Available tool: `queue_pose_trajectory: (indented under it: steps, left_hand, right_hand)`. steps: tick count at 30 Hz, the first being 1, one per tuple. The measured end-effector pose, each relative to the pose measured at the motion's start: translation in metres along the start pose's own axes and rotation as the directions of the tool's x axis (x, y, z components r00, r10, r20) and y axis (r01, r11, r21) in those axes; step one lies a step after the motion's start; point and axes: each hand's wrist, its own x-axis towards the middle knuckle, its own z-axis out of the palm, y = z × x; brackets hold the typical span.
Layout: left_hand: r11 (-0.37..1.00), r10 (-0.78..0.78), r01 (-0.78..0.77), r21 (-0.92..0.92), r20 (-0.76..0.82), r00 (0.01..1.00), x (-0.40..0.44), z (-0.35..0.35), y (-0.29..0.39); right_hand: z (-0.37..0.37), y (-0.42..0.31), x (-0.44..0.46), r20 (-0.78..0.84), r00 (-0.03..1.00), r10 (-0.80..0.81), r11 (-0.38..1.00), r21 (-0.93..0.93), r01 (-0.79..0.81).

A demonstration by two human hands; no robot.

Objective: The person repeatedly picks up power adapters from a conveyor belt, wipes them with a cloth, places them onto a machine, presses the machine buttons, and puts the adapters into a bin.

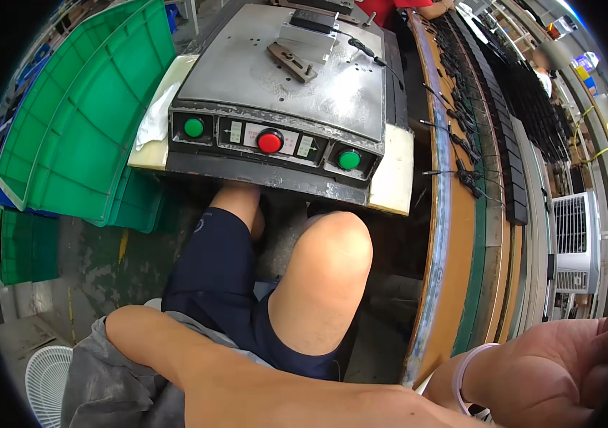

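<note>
My left forearm crosses the bottom of the view toward the right. My left hand (pixel 418 412) shows only in part, its back at the lower edge, with the fingers hidden. At the lower right my right hand (pixel 554 367), a pale pink band (pixel 463 374) around its wrist, is turned palm up. Its fingers curl at the dark rim of the picture; what they hold, if anything, is hidden. Both hands are near the belt (pixel 452 278). Ahead, a steel-topped machine (pixel 247 78) carries a metal block (pixel 309 36) with a black power adapter (pixel 315 20) on it.
A pivoting metal clamp (pixel 292 62) lies on the machine top. Its front has two green buttons (pixel 194 128) and a red button (pixel 270 140). Black adapters (pixel 507 157) line the belt with coiled cables (pixel 467 146). Green crates (pixel 97 114) stand left; a person in red (pixel 382 11) is beyond.
</note>
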Motion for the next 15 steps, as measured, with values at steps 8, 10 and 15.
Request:
queue_pose_trajectory:
  steps: [8,10,15]
  left_hand:
    - [1.000,-0.001,0.001,-0.008,-0.014,1.000,-0.0027,-0.0030,0.0030]
    - [1.000,-0.011,0.011,-0.010,-0.016,1.000,-0.0038,-0.0036,0.0038]
    - [1.000,-0.008,0.008,-0.001,-0.027,1.000,-0.0059,-0.0037,0.0042]
  right_hand:
    - [0.0018,-0.0011,-0.0003,0.004,1.000,0.004,1.000,0.011,-0.004]
    - [0.0021,-0.0010,-0.0004,0.002,1.000,0.007,1.000,0.012,-0.007]
    - [0.0030,-0.0010,0.0000,0.002,1.000,0.006,1.000,0.020,-0.006]
